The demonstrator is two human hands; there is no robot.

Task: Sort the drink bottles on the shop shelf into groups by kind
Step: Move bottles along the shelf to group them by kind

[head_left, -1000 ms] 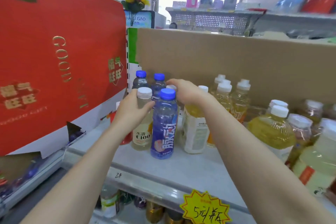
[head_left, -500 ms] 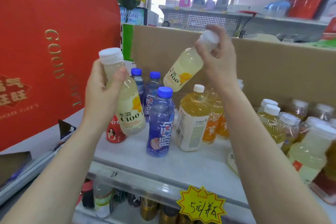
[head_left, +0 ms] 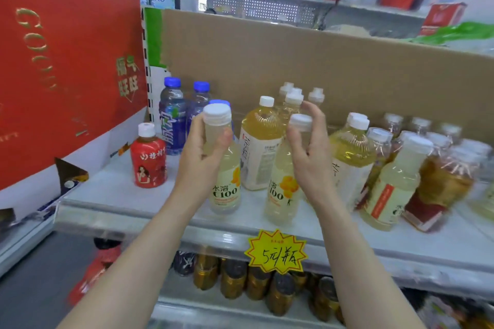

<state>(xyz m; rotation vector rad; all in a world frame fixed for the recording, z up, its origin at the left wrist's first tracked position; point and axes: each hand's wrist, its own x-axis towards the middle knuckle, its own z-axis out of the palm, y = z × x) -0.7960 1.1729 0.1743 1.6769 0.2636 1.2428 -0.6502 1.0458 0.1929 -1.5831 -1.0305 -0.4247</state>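
Head camera looked down on a grey shelf (head_left: 120, 195) with a yellow price tag (head_left: 276, 251) clipped to its front edge. Just above and left of the tag, the left hand (head_left: 199, 165) gripped a pale bottle (head_left: 226, 184) by its upper body, thumb across the front and fingers wrapped behind. The bottle was upright, and I could not tell whether its base touched the shelf. Straight above the tag stood a second pale bottle (head_left: 280, 189) with the same label, close beside the first but apart from it. The right hand (head_left: 310, 157) held this one loosely, thumb and fingers curved round its neck just under the white cap.

Behind both, further above the tag, stood a tea bottle (head_left: 258, 152) with a white label. Well to the tag's upper left a small red bottle (head_left: 149, 160) stood alone, with blue bottles (head_left: 172, 117) behind it at the back of the shelf. To the tag's upper right, yellow drink bottles (head_left: 352, 157) crowded together. A cardboard sheet (head_left: 320, 67) backed the shelf, and a red box (head_left: 66, 61) stood far left of the tag.
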